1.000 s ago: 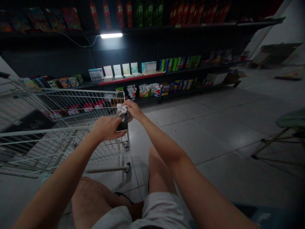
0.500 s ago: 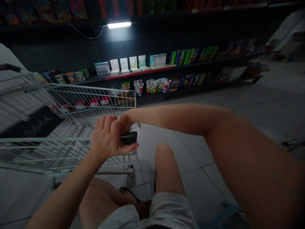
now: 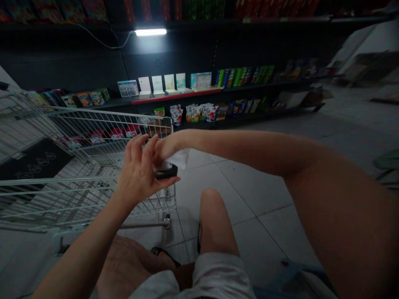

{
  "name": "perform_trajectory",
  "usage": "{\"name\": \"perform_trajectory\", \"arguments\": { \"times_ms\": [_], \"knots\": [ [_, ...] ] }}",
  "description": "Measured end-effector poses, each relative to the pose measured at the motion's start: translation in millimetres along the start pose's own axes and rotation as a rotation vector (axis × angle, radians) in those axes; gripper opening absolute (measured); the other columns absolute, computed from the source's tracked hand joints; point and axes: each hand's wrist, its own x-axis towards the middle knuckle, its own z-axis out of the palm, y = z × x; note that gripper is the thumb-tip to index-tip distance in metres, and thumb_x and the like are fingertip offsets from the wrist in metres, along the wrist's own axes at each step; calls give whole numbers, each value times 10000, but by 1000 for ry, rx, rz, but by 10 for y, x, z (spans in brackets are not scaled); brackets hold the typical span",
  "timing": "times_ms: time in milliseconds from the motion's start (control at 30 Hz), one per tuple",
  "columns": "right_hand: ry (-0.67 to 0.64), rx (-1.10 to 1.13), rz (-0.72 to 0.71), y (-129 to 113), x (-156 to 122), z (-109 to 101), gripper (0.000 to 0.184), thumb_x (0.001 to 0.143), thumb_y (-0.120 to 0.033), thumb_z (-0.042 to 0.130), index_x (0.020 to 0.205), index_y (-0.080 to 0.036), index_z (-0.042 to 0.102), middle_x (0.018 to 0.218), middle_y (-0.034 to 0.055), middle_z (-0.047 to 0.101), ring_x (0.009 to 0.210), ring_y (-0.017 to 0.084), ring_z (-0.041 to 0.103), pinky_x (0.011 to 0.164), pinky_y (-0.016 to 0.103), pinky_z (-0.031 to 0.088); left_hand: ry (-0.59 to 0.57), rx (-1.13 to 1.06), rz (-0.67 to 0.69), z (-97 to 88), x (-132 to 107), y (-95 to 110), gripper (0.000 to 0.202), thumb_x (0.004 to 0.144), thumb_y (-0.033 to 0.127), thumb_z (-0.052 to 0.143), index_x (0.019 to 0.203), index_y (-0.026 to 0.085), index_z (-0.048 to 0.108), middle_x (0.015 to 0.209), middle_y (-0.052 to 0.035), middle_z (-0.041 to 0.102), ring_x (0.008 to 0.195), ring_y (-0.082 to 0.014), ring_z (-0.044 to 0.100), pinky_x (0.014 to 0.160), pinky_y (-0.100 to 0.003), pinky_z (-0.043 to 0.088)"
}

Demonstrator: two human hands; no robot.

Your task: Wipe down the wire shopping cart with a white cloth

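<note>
My left hand [image 3: 139,174] is raised in front of me with its fingers stretched upward, and a small dark object [image 3: 166,171] rests between its thumb and palm. My right hand [image 3: 165,147] comes in from the right across the view, its fingers closed on a white cloth [image 3: 181,158] that is pressed onto the top of the dark object. Both hands hover just above the near corner of a metal shopping cart [image 3: 93,133]. My bare knees and white shorts show below.
Dark store shelves [image 3: 199,89] with coloured packets and cards run along the back, lit by a strip light [image 3: 150,32]. Grey tiled floor [image 3: 255,182] spreads to the right. A dark mat [image 3: 34,160] lies beyond the cart on the left.
My right arm swung across so the forearm lies level. The dark object turned from upright to flat, and my left fingers opened upward. The cloth stayed on the object.
</note>
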Motion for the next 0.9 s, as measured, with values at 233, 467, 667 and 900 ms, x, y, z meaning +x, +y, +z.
{"name": "perform_trajectory", "arguments": {
  "times_ms": [233,467,667,900],
  "knots": [
    [-8,86,-58,-122,-534,-457,320,672,-51,516,927,-131,692,818,-31,677,767,95,584,756,230,471,-89,-40,-28,3,72,-72,998,705,764,611,1422,127,334,1328,-221,491,1263,-378,435,1087,-567,355],
    [1122,51,-163,407,-814,898,411,769,-88,435,1101,-234,630,1315,45,597,1248,182,539,1089,384,425,-479,-126,-193,-37,256,-38,536,988,523,232,1076,153,609,1071,-122,669,1051,-264,604,912,-405,477],
    [1306,80,-17,523,-996,1989,286,759,-84,458,892,-207,679,985,62,669,1044,175,627,932,326,518,-755,164,-214,-38,335,-25,536,988,505,210,881,208,643,930,-77,710,870,-255,667,671,-330,455],
    [1339,106,30,354,-863,1269,372,827,-119,429,1118,-249,622,1264,71,596,1228,196,541,1081,403,443,-1,-275,-113,-443,277,411,261,965,332,373,896,247,610,809,-35,695,754,-182,660,691,-351,545]
  ]
}}
